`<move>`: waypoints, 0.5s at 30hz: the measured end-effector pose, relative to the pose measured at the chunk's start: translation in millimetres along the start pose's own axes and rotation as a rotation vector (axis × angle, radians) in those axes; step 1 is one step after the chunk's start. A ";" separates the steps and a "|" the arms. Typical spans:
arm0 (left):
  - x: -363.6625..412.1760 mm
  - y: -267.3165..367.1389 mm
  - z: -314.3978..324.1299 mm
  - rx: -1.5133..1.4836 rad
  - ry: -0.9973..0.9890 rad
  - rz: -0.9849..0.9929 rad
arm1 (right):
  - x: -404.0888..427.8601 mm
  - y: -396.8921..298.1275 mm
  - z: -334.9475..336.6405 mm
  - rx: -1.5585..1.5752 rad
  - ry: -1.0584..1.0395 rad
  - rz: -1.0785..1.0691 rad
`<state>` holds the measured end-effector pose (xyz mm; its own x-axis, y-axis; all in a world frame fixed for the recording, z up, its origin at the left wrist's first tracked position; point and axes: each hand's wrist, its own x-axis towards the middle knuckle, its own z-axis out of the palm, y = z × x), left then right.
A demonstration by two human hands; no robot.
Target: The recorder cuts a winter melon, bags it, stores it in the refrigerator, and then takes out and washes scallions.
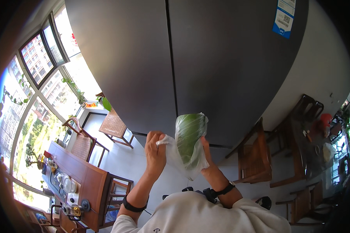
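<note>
A green leafy vegetable, perhaps a cabbage, sits inside a thin clear plastic bag in front of my chest. My left hand pinches a bunched edge of the bag and pulls it out to the left. On the other side my right hand holds the wrapped vegetable from the right and below, its fingers partly hidden behind the bag. Just beyond both hands stands a tall dark grey refrigerator, its two upper doors shut.
At the left, a wooden tea table carries glass teaware, near a woven-seat armchair and a woven stool. Tall windows line that side. A wooden chair and a dark table stand at the right.
</note>
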<state>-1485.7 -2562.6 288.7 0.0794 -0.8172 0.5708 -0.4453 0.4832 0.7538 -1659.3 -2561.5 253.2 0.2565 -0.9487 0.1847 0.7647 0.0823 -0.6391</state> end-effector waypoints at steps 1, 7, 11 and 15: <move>5.8 -9.1 15.1 0.004 -0.012 -0.108 | -2.1 0.1 -4.0 -0.007 0.005 -0.009; 6.1 -88.5 44.2 -0.211 -0.325 -0.127 | -5.6 24.5 -31.2 0.201 -0.028 0.158; 49.7 -65.0 23.0 0.197 -0.818 -0.274 | -8.1 16.9 -31.5 0.272 -0.088 0.133; 105.5 -28.5 18.0 0.310 -1.339 -0.223 | -23.4 -12.6 22.0 0.669 0.077 0.353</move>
<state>-1480.7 -2668.2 321.6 -0.6518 -0.6279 -0.4252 -0.7277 0.3600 0.5838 -1662.0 -2533.6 273.3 0.5292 -0.8484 -0.0151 0.8466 0.5291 -0.0573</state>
